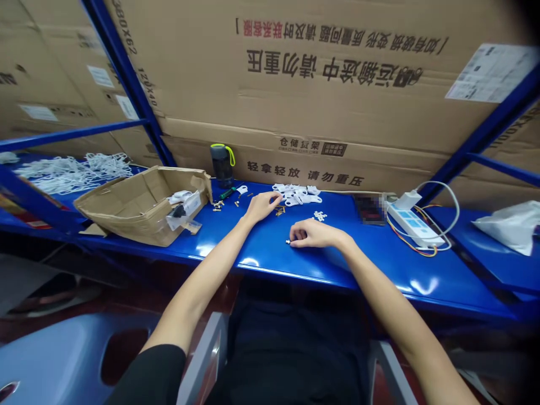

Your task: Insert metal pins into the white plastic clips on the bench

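Note:
My left hand (264, 206) rests with bent fingers beside a pile of white plastic parts (297, 194); its fingertips are near small brass-coloured pieces (280, 211), and whether it holds one is too small to tell. Nearer the front edge, my right hand (310, 233) is curled, thumb and forefinger pinched on a small white piece (288, 242) at the blue tabletop (261, 244). Just behind my right hand lies a cluster of small white pieces (319, 216).
An open cardboard box (122, 211) stands at the left, with a dark bottle (222, 166) and a green screwdriver (228, 194) beside it. At the right are a power strip (413, 225) and cables. Cardboard (295, 124) backs the table.

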A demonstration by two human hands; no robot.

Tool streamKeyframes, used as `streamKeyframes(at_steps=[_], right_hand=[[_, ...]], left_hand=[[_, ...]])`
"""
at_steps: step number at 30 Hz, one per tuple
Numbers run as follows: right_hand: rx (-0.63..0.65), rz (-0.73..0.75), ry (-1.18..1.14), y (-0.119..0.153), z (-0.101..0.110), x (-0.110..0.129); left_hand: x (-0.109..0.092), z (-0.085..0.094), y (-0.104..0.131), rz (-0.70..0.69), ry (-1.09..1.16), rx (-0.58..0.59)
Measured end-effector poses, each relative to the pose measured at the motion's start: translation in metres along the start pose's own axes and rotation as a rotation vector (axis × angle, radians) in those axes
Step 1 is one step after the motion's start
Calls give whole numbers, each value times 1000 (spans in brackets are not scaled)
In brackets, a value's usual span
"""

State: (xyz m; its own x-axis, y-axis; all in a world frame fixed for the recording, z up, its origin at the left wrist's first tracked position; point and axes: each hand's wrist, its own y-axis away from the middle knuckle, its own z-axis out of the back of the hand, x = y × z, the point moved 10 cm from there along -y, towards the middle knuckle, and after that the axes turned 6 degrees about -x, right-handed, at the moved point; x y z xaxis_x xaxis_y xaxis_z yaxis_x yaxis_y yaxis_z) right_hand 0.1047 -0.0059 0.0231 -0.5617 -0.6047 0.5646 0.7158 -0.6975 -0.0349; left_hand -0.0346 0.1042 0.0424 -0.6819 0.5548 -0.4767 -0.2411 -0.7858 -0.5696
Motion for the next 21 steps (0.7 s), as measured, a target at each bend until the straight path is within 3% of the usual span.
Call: streamKeyframes(at_steps=[3, 8, 10, 16, 21], right_hand=[[-30, 4, 23, 0, 10, -9], [-374, -120, 248, 10, 69, -52], [-446, -198, 304, 18, 85, -71], [-316, -234, 272, 22, 77, -90], [-351, -266, 330, 20, 79, -96]], left_hand=[[5, 1, -1, 8, -23, 6], [3, -2, 0, -47, -14, 84], [-3, -6, 2, -95, 9, 159], [-8, -16, 7, -118, 51, 410], [-5, -7, 4, -98, 27, 417]])
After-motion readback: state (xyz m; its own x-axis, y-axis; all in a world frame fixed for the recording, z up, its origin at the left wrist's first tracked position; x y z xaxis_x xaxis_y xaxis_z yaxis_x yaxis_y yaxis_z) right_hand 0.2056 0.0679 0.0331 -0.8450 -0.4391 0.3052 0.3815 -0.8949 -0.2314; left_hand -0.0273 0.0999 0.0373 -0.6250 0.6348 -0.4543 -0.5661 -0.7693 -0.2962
